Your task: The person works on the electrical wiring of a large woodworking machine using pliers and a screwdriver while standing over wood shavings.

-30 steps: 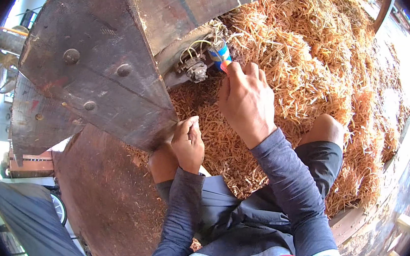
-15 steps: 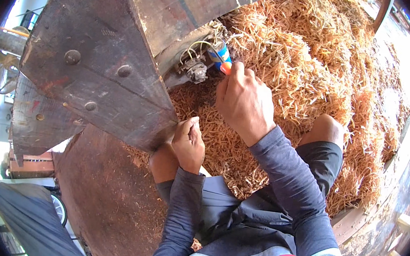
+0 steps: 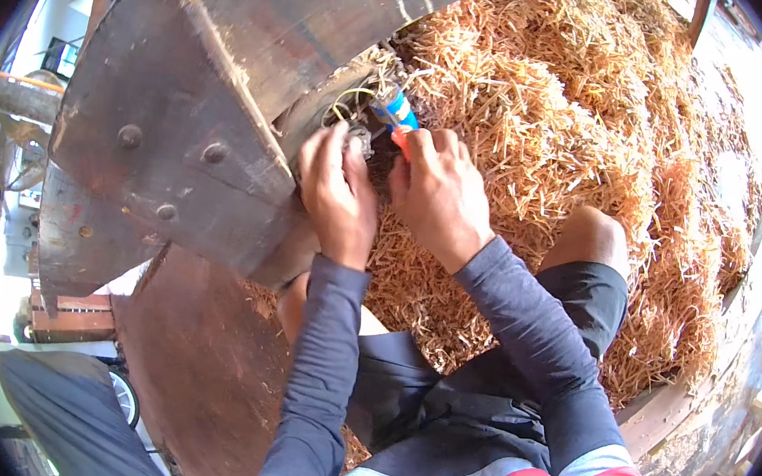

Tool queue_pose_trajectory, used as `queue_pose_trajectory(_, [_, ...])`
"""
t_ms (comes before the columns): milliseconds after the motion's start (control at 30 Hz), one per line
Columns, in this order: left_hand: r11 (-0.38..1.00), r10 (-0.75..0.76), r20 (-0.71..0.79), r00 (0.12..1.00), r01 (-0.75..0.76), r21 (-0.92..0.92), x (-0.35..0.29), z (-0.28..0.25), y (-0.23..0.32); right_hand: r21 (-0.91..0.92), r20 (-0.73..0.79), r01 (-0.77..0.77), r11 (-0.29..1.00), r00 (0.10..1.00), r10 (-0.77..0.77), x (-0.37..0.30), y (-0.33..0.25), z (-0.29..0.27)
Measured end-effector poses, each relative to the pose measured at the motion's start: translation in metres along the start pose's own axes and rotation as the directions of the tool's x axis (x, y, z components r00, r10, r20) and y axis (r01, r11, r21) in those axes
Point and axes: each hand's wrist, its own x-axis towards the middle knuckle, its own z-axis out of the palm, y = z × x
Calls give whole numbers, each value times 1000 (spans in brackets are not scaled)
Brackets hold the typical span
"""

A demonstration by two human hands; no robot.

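Observation:
My right hand (image 3: 445, 189) is closed around the orange handle of a screwdriver (image 3: 401, 139). Its shaft points up and left beside a blue cylindrical part (image 3: 395, 109), probably part of a motor. My left hand (image 3: 339, 193) reaches up on the left with its fingers stretched and slightly apart. The fingertips are at a small grey metal fitting (image 3: 360, 138), which they partly cover; whether they touch it, I cannot tell. A thin yellow-green wire (image 3: 351, 93) loops above the fitting. The screwdriver's tip is hard to make out.
A large dark metal housing (image 3: 172, 117) with round bolt heads stands at the left, close to my left hand. Wood shavings (image 3: 549, 116) are heaped on the right and between my knees. Brown floor (image 3: 197, 340) lies at lower left, with a draped dark cloth (image 3: 75, 410) beyond.
My left hand has moved up from beside the housing's lower corner to the grey fitting, and its fingers have stretched out. My right hand, still holding the screwdriver, has shifted slightly left.

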Motion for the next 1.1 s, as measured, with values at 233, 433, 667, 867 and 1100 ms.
queue_pose_trajectory(233, [979,-75,163,984,41,198,53,29,-18,22,18,-30,999,999,30,6,-5,-10])
queue_pose_trajectory(433, [965,-135,294,946,58,257,72,32,-12,-13,10,38,999,999,-38,-2,-3,-7])
queue_pose_trajectory(667, [966,-102,269,958,31,257,69,39,-25,0,26,36,999,999,-35,-2,2,-5])
queue_pose_trajectory(867, [970,-193,256,947,145,197,68,46,-36,35,26,31,999,999,-31,-2,4,-3])
queue_pose_trajectory(1100, [967,-151,237,960,94,236,68,46,-33,-26,-34,106,994,994,-106,-2,1,-5])
